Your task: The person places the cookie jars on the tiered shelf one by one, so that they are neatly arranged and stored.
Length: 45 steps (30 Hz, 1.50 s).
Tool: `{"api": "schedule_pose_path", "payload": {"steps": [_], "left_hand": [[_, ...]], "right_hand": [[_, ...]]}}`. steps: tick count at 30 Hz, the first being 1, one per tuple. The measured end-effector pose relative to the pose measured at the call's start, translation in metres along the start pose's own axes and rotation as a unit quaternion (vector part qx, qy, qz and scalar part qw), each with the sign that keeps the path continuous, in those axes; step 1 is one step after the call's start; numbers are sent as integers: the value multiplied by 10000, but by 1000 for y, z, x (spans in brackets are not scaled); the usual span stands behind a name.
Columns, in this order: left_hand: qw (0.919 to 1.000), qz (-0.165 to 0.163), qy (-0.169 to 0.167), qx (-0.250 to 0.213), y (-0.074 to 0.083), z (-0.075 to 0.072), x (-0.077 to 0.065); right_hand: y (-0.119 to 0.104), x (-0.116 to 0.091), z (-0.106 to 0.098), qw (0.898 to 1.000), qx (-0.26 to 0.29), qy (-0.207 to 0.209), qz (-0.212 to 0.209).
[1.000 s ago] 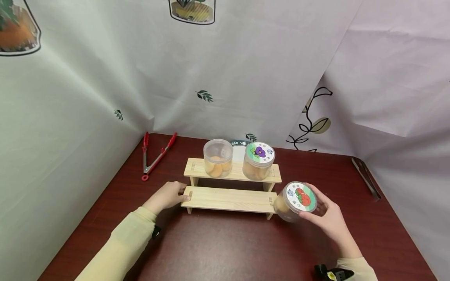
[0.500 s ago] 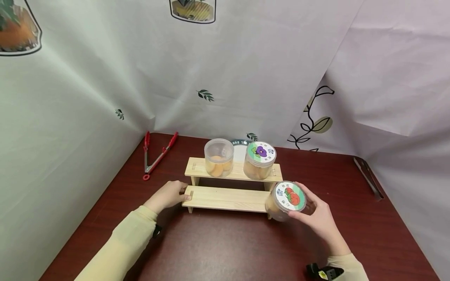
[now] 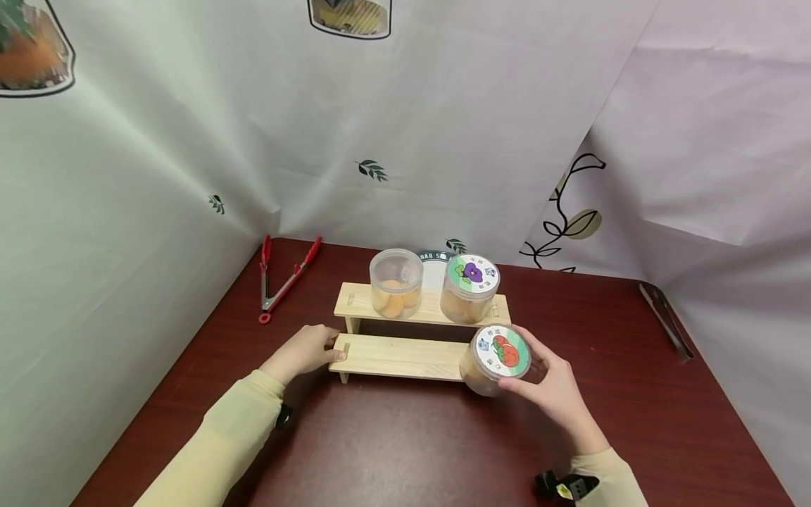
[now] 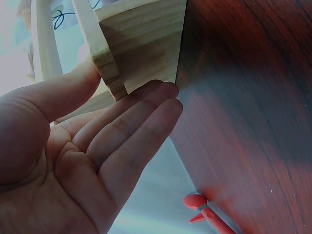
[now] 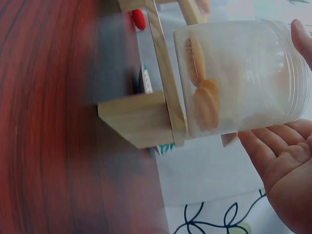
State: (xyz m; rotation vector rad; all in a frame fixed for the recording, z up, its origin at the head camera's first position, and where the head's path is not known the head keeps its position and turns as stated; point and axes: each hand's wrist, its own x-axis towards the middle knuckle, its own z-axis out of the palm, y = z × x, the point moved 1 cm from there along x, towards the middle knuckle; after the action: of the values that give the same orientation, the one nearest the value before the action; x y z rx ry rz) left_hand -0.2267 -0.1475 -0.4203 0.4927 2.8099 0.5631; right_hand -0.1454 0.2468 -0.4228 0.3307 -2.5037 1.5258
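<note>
My right hand (image 3: 557, 394) holds a clear plastic jar (image 5: 234, 78), thumb and fingers about its lidded end. Its lid (image 3: 502, 351) has a red fruit picture, and yellowish cookies (image 5: 207, 105) show inside. The jar overlaps the right end of the lower step of a pale wooden two-step stand (image 3: 395, 355). At that step's left end, my left hand (image 3: 306, 353) grips the wood, thumb on top and fingers against the side. On the upper step stand an unlidded jar (image 3: 395, 285) with cookies and a jar (image 3: 469, 290) whose lid has a purple flower.
Red-handled tongs (image 3: 281, 282) lie spread at the back left of the dark red table (image 3: 393, 443). Dark slim tongs (image 3: 665, 320) lie near the right edge. Behind the stand, a round white item (image 3: 434, 271) shows partly. Patterned white cloth (image 3: 443, 141) hangs around.
My right hand has carried the lidded jar leftward, from beside the stand to over the lower step's right end. The left hand has stayed at the step's left end.
</note>
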Motion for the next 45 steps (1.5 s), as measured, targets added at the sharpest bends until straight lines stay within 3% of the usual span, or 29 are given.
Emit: {"api": "schedule_pose_path", "payload": {"steps": [9,25,45], "left_hand": [[9999,-79,-102,22,-1,0,1],[9998,-143,-105,45,-1,0,2],[9999,-124,-56,17,3,-2,-2]], "right_hand": [[-5,3,15,9996,145,-145,-190],[-22,17,31,9975,472,-507,-112],[-37,35,74,9941,274,-980,-382]]}}
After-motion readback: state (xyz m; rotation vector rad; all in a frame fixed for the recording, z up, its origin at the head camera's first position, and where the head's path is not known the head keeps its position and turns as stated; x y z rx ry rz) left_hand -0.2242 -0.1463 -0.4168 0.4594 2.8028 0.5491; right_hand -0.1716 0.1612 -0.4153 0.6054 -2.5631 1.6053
